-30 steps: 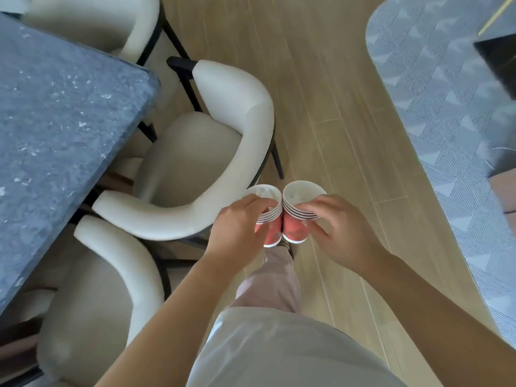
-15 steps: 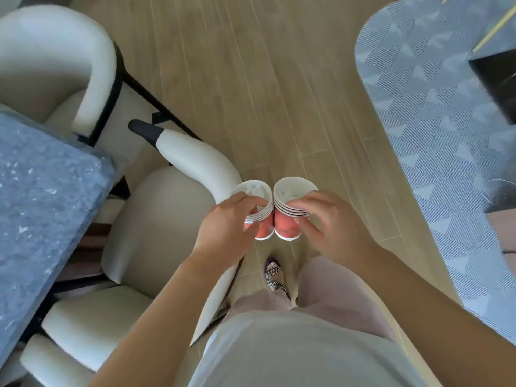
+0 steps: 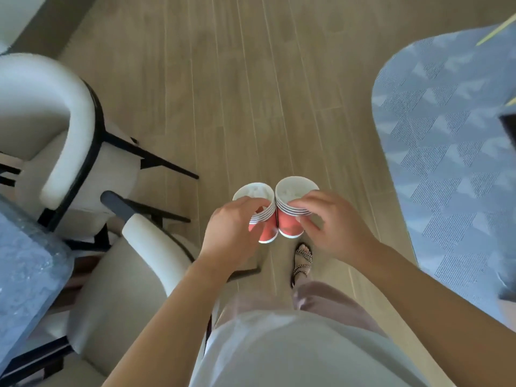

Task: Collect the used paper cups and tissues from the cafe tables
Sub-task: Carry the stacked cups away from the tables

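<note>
Head view: left hand (image 3: 231, 233) and right hand (image 3: 335, 227) each grip a touching cup stack (image 3: 290, 213).

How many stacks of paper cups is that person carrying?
2. The left stack is held in the left hand, the right stack in the right hand, side by side. How many cups each holds is too blurred to count.

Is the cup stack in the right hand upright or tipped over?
Upright: the cup stack opens upward, red base toward the floor, right hand gripping its rims.
</note>
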